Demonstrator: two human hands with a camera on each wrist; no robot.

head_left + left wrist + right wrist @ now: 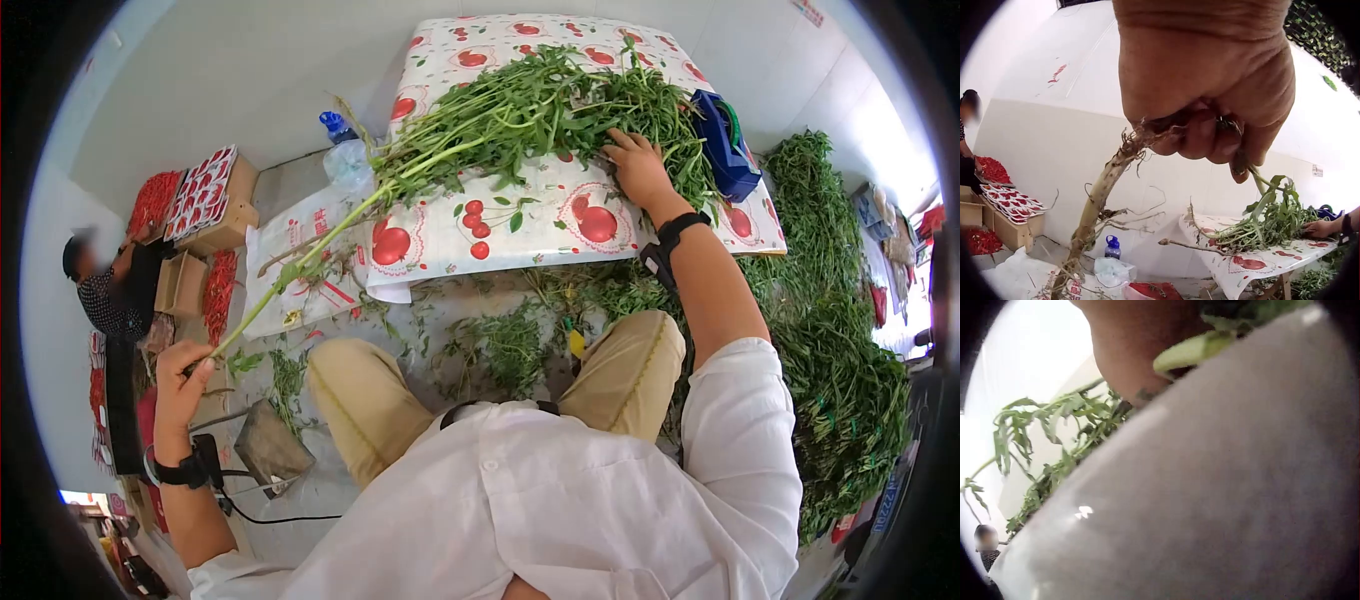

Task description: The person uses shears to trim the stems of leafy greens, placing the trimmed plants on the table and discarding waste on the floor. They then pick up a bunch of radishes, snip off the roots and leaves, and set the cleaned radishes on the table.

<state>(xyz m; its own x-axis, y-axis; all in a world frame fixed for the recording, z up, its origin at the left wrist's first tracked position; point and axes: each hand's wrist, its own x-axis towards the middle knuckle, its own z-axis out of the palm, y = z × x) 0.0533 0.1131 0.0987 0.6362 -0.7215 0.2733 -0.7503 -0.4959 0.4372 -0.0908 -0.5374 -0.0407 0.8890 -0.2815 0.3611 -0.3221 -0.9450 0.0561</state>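
Desk [545, 238], fruit-patterned on top, stands beside a big green heap [830, 310] and bears a pile of leafy stalks [550, 115]. One long stalk [1099, 195] juts past the desk's left edge; a blue holder [738, 178] hems the pile in at right. The left hand [182, 382] has its fingers clamped near the stalk's rooted end; the right hand [642, 172] lies fingers apart on the leafy part.

Left hand [1207, 81] grips a rooty stalk [1099, 194]

On my feed it slants down leftward from the grip. Beyond, I see leafy greens [1272, 222] on a red-patterned tablecloth [1235, 275], the right hand [1318, 229] at their edge; a blue bottle [1112, 249] stands near a clear plastic bag [1113, 272].
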